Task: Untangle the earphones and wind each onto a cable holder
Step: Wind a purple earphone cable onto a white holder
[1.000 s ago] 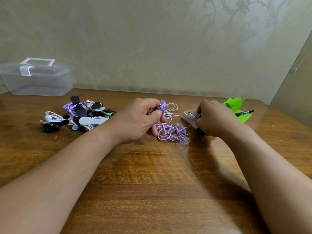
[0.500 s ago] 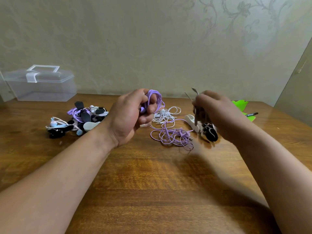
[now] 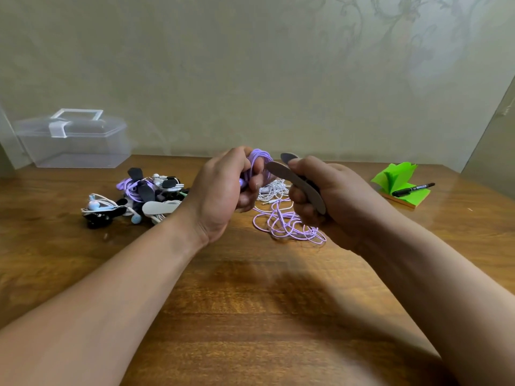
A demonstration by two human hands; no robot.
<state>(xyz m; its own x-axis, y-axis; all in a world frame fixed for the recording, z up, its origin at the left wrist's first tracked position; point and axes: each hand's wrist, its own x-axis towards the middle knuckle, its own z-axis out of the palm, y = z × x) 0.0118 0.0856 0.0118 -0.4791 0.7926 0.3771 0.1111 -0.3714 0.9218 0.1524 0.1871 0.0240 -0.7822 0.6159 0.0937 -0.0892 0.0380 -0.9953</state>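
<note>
1. Here's the left hand (image 3: 223,196), lifted above the middle of the table (image 3: 250,316), fingers curled tight round a purple coil (image 3: 260,160) of earphone cable. That's the piece in play.
2. Just beside it is the right hand (image 3: 331,199), fingers gripping a grey cable holder (image 3: 296,183). It's a flat strip with rounded ends that looks soft and bendy, and its tip almost meets the coil.
3. The move, I'd say, is to wrap the strip round the bundle and fold it shut. Pinch the loops firmly so none springs free.
4. Below the hands, loose purple cable (image 3: 289,225) lies in thin glossy loops on the table, with a white cable (image 3: 271,189) bunched behind it. That could snag if they cross.
5. Towards the left edge sits a pile of wound earphones (image 3: 145,196) in purple, white, pale blue and black.
6. In the far left corner there's a clear plastic box (image 3: 75,140). Near the right edge are green sticky notes (image 3: 401,179) with a black marker (image 3: 413,189) lying across them. The table is polished wood grain.
</note>
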